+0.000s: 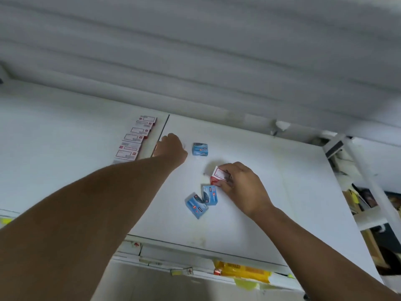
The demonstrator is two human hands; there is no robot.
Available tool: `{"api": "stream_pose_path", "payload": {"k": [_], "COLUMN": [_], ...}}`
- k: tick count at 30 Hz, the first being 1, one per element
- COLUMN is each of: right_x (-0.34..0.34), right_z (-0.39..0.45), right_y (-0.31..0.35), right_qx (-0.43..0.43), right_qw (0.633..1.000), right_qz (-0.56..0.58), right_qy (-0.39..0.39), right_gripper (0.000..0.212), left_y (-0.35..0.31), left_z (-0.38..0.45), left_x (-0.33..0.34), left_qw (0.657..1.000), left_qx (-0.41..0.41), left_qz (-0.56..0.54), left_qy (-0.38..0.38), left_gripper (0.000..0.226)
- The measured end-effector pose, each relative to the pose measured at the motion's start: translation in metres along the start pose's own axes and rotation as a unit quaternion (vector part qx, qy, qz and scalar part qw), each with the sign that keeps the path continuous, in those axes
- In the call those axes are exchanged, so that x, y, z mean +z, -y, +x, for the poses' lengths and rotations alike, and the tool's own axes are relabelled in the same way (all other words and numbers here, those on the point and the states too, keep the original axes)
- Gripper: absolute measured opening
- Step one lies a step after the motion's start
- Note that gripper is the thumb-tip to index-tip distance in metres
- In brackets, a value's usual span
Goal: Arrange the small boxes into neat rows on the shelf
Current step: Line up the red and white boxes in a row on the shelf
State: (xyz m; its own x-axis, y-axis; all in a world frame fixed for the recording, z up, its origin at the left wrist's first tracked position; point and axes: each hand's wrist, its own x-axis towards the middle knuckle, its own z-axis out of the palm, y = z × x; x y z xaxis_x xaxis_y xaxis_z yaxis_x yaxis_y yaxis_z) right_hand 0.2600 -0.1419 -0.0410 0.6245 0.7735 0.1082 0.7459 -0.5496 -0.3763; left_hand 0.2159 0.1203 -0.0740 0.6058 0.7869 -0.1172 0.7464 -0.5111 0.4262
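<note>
On the white shelf top point(249, 213), a row of several red-and-white boxes point(135, 140) runs diagonally beside a dark seam. My left hand point(171, 147) reaches across to the near end of that row, fingers curled; what it holds is hidden. My right hand point(240, 187) grips a red-and-white box point(219, 173), tilted just above the surface. One blue box point(200, 149) stands alone between my hands. Two more blue boxes point(196, 205) point(209, 194) lie askew against each other below my right hand's fingers.
A ribbed white wall point(195, 61) rises behind the shelf. A yellow packet point(240, 271) and small labels hang under the front edge. Cluttered shelving with books point(364, 200) stands at the right, past the shelf's end.
</note>
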Motion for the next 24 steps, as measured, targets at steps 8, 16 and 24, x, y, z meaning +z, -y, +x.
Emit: {"api": "stream_pose_path", "payload": {"k": [8, 16, 24], "right_x": [-0.027, -0.054, -0.058], "right_z": [0.0, -0.009, -0.046], "right_y": [0.043, 0.114, 0.159], "right_qx": [0.006, -0.004, 0.019], "right_qw": [1.0, 0.999, 0.998], "right_qz": [0.003, -0.028, -0.015], "right_qy": [0.018, 0.037, 0.064], "right_gripper": [0.035, 0.021, 0.035], "left_y": [0.049, 0.095, 0.147], "left_z": [-0.075, -0.123, -0.177], "left_x": [-0.06, -0.154, -0.175], "left_qw": [0.997, 0.992, 0.988], "left_qx": [0.08, 0.126, 0.15], "left_qz": [0.016, -0.017, -0.008], "left_qy": [0.009, 0.014, 0.048], "left_gripper": [0.034, 0.051, 0.047]}}
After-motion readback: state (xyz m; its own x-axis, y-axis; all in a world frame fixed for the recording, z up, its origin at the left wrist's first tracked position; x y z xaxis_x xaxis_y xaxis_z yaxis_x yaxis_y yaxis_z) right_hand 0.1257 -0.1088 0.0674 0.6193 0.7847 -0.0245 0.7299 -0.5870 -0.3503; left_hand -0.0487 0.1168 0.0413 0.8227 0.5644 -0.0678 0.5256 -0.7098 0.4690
